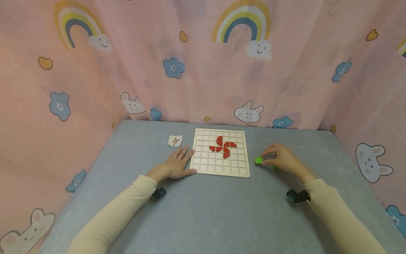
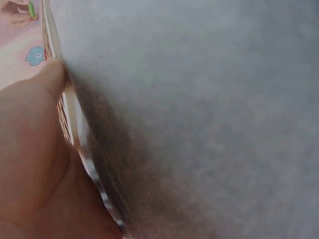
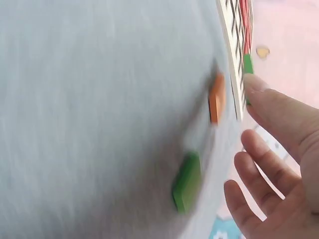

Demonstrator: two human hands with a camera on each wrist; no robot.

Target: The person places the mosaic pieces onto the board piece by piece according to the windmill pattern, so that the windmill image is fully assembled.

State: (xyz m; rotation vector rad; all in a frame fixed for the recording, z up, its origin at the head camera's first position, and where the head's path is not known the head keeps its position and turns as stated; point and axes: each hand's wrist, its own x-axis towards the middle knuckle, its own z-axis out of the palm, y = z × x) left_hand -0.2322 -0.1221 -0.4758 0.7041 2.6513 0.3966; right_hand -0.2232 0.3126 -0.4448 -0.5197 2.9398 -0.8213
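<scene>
A square pale board [image 1: 203, 165] with a grid lies on the grey table, its middle bearing several red rounded pieces [image 1: 226, 152] in a pinwheel. My left hand [image 1: 175, 165] lies flat with spread fingers along the board's left edge; the thumb [image 2: 47, 79] touches its near corner. To the right of the board, my right hand [image 1: 283, 158] pinches a small green tile [image 1: 258, 160] between thumb and forefinger. The right wrist view shows that green tile [image 3: 248, 63] at the thumb tip, the other fingers loosely bent. Below them an orange piece [image 3: 217, 99] and another green piece [image 3: 187, 183] lie on the table.
A small paper card [image 1: 175, 141] with a printed grid and red pinwheel lies left of the board. The table [image 1: 215, 211] reaches back to a pink patterned curtain [image 1: 203, 88], which also hangs at both sides. Each wrist wears a black camera [image 1: 298, 196].
</scene>
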